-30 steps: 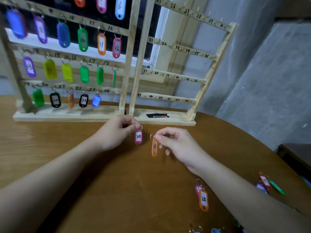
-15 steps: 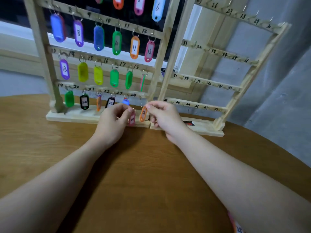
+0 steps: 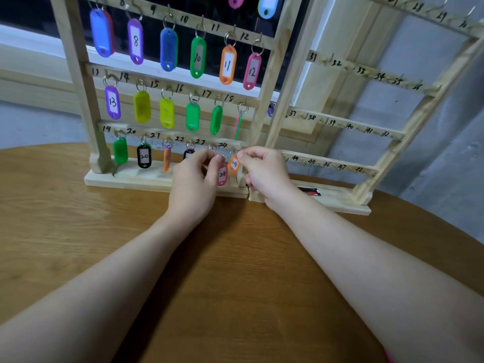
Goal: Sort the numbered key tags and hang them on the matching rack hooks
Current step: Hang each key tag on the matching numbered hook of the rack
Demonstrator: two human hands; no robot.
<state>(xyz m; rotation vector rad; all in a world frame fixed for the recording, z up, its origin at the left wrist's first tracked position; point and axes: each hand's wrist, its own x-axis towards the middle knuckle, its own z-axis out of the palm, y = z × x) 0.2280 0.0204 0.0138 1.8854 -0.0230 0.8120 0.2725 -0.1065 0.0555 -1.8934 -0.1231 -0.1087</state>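
Observation:
Two wooden racks stand side by side at the back of the table. The left rack (image 3: 277, 74) carries several coloured tags on hooks numbered 8 to 23. The right rack (image 3: 424, 106), numbered from 31 to 48, has bare hooks. My left hand (image 3: 195, 179) pinches the ring of a pink tag (image 3: 222, 175) marked 24, which hangs down in front of the left rack's base. My right hand (image 3: 264, 171) holds an orange tag (image 3: 234, 165) just right of the pink one, below the 24 label. Both hands are close together and hide the hook there.
The round wooden table (image 3: 235, 271) lies under my forearms. A small black and red object (image 3: 310, 191) rests on the right rack's base. A window frame and a grey wall stand behind the racks.
Both hands have moved forward from the middle of the table up to the bottom rail of the left rack, carrying the pink and orange tags. The view has closed in on the racks.

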